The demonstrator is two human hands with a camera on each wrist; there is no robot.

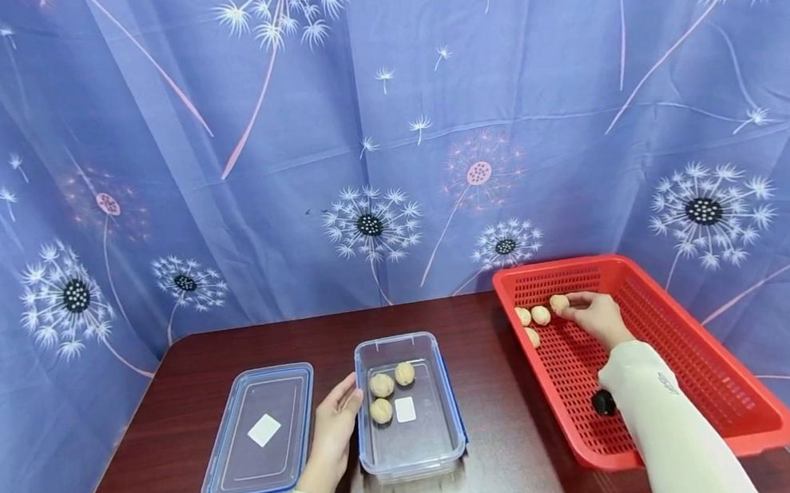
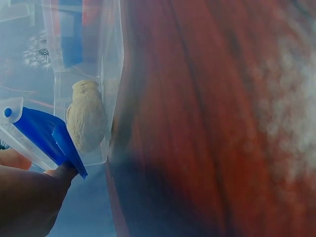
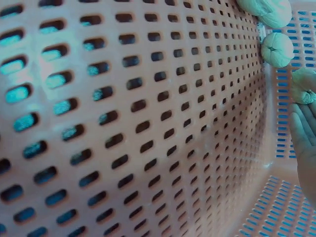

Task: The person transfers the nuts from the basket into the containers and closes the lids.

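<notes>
My left hand (image 1: 331, 430) holds the left side of a clear plastic container (image 1: 423, 440), with its fingertips at a blue side latch (image 2: 54, 133) that hangs outward. Three pale walnuts (image 1: 381, 385) lie inside, near the container's left wall; one walnut (image 2: 86, 118) shows through the plastic in the left wrist view. Over in the red basket (image 1: 670, 322), my right hand (image 1: 598, 317) pinches a walnut (image 1: 558, 303) between thumb and fingers. Several other walnuts (image 1: 540, 315) lie beside it along the basket's left wall. The right wrist view shows the walnut (image 3: 302, 84) at my fingertips.
A clear lid with a blue seal (image 1: 263, 433) lies flat on the dark wooden table (image 1: 483, 398), left of the container. The slotted basket has raised walls on the right. A blue dandelion-print curtain (image 1: 386, 159) hangs behind the table.
</notes>
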